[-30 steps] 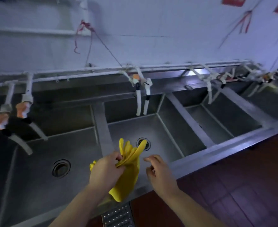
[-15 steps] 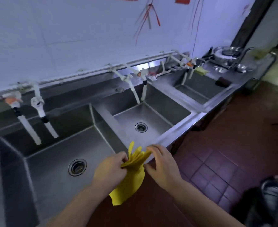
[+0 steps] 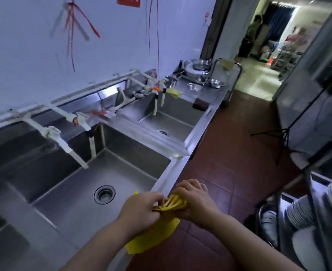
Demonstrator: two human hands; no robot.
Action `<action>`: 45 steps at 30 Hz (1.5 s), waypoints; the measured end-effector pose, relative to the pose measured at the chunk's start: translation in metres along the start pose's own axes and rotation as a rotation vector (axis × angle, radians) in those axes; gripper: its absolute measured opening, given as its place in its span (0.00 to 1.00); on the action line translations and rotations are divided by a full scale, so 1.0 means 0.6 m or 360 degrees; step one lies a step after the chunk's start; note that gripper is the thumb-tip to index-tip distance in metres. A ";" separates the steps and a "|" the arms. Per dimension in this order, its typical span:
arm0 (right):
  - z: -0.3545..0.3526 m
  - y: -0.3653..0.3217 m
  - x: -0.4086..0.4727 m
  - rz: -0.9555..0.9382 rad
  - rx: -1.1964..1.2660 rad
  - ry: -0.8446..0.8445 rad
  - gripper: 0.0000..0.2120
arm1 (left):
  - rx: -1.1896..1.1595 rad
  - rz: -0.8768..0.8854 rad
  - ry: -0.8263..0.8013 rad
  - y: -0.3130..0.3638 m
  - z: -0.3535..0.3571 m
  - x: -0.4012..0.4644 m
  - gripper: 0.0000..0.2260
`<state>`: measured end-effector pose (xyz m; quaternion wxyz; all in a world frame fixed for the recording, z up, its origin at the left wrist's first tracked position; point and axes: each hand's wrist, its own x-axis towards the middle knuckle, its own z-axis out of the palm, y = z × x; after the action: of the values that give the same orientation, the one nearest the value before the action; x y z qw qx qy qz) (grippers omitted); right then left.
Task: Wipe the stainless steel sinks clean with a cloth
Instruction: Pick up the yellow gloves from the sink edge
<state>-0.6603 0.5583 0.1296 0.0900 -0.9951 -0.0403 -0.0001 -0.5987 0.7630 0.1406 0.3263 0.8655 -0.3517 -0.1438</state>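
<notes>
- A red sign (image 3: 129, 1) sits high on the white wall (image 3: 24, 55), cut off by the top edge; its pale characters are too blurred and cropped to read; no other writing or brand can be made out
- Red streaks (image 3: 72, 22) run down the wall left of the sign
- Both hands meet at the front edge of the steel counter; the left hand (image 3: 139, 209) is closed around one end of a yellow rubber glove (image 3: 159, 229); the right hand (image 3: 195, 200) is curled over the glove's bunched fingers; the glove's cuff hangs below the wrists, over the counter edge and the floor
- No separate cloth can be told apart from the glove
- The near sink (image 3: 79, 192) lies just left of the hands, its round drain (image 3: 104, 194) close to the left hand; the basin looks bare
- A far sink (image 3: 173, 122) lies beyond a steel divider; white pipe taps (image 3: 67, 145) reach over both basins from a rail along the wall
- A yellow-green rag (image 3: 174, 92) lies on the far sink's back corner; a dark sponge block (image 3: 200, 104) rests on its right rim
- Metal bowls (image 3: 197, 70) stand at the counter's far end
- The floor (image 3: 229, 153) is dark red tile; stacked white plates (image 3: 302, 212) sit on a rack at the right; a doorway (image 3: 268, 55) opens onto a brighter room
</notes>
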 end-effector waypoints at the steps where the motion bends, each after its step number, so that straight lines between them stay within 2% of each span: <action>1: -0.007 0.024 0.016 0.0044 0.0019 -0.0006 0.26 | 0.0012 0.0029 -0.0013 0.001 -0.005 0.033 0.08; 6: -0.031 0.141 0.092 0.0324 0.0324 -0.0024 0.17 | 0.0040 0.0047 -0.0069 0.008 -0.005 0.193 0.11; 10: -0.041 0.243 0.155 0.0435 0.0469 -0.0049 0.17 | 0.0073 0.0011 0.0053 0.013 0.018 0.321 0.07; 15: -0.058 0.395 0.257 0.0314 0.0360 -0.0083 0.13 | 0.0107 -0.0181 0.0131 0.021 0.060 0.491 0.07; 19: -0.101 0.534 0.352 0.0190 0.0163 -0.0173 0.17 | 0.0170 -0.0370 0.0134 0.043 0.093 0.638 0.04; 23: -0.155 0.662 0.449 0.0004 0.0038 -0.0219 0.18 | 0.0135 -0.0530 0.0225 0.064 0.121 0.764 0.14; 25: -0.170 0.709 0.497 -0.0092 0.0009 -0.0225 0.17 | 0.0110 -0.0559 0.0225 0.064 0.125 0.814 0.14; 30: -0.177 0.789 0.624 -0.0234 -0.0026 -0.0259 0.16 | 0.0056 -0.0670 0.0158 0.036 0.119 0.912 0.13; 36: -0.194 0.884 0.785 -0.0227 0.0006 -0.0188 0.20 | 0.0084 -0.0886 0.0184 -0.044 0.086 1.034 0.07; 42: -0.217 0.933 0.931 -0.0304 0.0056 -0.0151 0.20 | 0.0088 -0.0953 0.0369 -0.089 0.005 1.141 0.12; 45: -0.227 0.929 1.004 -0.0318 0.0236 -0.0109 0.17 | 0.0269 -0.0989 0.0571 -0.100 -0.062 1.180 0.07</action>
<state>-0.0139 0.0353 0.1682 0.1613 -0.9762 -0.1421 0.0279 -0.0465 0.3152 0.1143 0.2509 0.9664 -0.0197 -0.0526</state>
